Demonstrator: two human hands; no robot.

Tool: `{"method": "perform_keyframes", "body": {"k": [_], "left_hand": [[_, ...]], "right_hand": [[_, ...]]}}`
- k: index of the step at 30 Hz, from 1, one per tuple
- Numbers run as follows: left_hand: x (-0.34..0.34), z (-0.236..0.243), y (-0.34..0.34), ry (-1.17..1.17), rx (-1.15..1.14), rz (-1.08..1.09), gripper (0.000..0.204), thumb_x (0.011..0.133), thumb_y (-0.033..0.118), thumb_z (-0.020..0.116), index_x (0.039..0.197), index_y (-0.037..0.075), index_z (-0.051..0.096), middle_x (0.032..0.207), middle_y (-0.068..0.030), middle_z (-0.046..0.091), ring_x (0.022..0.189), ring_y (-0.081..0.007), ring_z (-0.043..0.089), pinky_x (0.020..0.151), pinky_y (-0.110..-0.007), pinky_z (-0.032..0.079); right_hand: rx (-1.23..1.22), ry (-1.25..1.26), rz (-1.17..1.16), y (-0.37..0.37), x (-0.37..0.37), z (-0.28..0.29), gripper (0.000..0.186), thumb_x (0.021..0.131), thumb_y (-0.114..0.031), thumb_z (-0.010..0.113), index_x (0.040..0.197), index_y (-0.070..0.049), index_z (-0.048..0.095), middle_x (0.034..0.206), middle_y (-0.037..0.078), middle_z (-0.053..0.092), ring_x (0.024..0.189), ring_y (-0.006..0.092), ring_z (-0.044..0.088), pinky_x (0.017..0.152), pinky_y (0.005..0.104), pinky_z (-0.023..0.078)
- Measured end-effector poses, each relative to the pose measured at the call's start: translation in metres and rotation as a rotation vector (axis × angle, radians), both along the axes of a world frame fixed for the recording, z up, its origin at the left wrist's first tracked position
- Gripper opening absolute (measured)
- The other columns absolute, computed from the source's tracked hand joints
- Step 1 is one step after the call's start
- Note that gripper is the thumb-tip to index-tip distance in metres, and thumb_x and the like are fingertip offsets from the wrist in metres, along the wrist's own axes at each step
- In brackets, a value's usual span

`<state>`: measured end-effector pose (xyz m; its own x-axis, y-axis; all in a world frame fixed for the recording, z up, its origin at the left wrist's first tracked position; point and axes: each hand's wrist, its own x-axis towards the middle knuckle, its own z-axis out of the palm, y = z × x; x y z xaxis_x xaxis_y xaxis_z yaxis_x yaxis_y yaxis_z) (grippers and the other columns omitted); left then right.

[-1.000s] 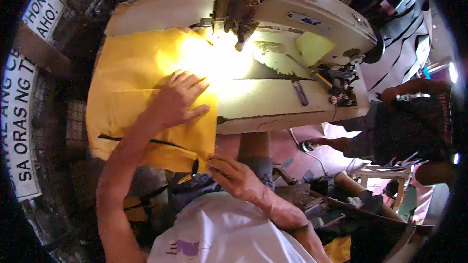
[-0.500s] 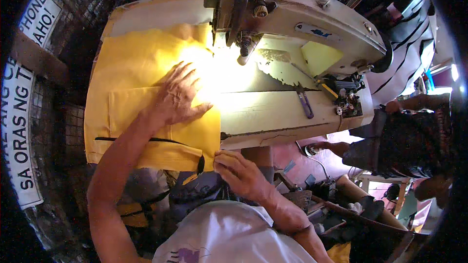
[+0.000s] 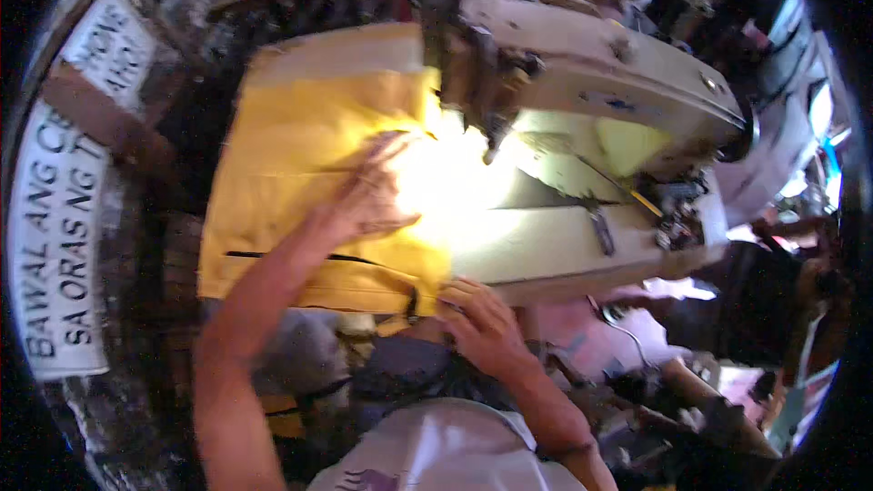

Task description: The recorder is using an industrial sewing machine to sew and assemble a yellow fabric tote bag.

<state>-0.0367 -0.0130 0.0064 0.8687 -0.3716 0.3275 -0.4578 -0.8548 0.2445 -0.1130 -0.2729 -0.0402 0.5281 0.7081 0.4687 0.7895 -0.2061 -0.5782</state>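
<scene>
A piece of yellow cloth (image 3: 282, 164) lies over the left part of a sewing machine's pale bed, with its right edge at the needle area. My left hand (image 3: 373, 195) rests palm down on it with fingers stretched toward the lamp glare, which washes out the fingertips. At the cloth's near right corner, my right hand (image 3: 482, 323) pinches the edge between thumb and fingers. A black strip (image 3: 346, 261) crosses the cloth near its front edge, passing under my left forearm. The sewing machine (image 3: 627, 91) stands beyond and to the right; glare hides its needle.
Dark thread snips (image 3: 600, 227) lie on the bed to the right, near a yellow-and-dark tool (image 3: 646, 202) and a cluster of small metal parts (image 3: 682, 218). White signs (image 3: 68, 236) hang on the left wall. Another person is partly visible at right.
The whole view has shifted and is blurred by head motion. Against the machine bed, the yellow cloth and both hands are slightly farther away from me. Each hand keeps its contact with the cloth.
</scene>
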Motion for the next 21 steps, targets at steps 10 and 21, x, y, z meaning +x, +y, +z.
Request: {"method": "perform_keyframes", "body": {"k": [10, 21], "left_hand": [[-0.053, 0.000, -0.041, 0.259, 0.148, 0.137, 0.043, 0.089, 0.033, 0.060, 0.117, 0.000, 0.059, 0.123, -0.0211, 0.056, 0.131, -0.0383, 0.042, 0.112, -0.053, 0.029], [-0.068, -0.008, -0.039, 0.105, -0.039, 0.113, 0.034, 0.091, 0.025, 0.057, 0.113, -0.001, 0.062, 0.113, -0.0195, 0.061, 0.119, -0.0372, 0.053, 0.111, -0.047, 0.034]], "right_hand": [[0.058, -0.075, -0.016, 0.004, 0.009, -0.001, 0.023, 0.075, -0.001, 0.068, 0.097, 0.000, 0.064, 0.109, 0.012, 0.061, 0.110, 0.0315, 0.060, 0.097, 0.0451, 0.051], [0.093, -0.118, -0.005, 0.004, 0.002, -0.005, 0.023, 0.072, 0.000, 0.067, 0.095, 0.001, 0.064, 0.108, 0.015, 0.061, 0.112, 0.0318, 0.060, 0.102, 0.0472, 0.048]]}}
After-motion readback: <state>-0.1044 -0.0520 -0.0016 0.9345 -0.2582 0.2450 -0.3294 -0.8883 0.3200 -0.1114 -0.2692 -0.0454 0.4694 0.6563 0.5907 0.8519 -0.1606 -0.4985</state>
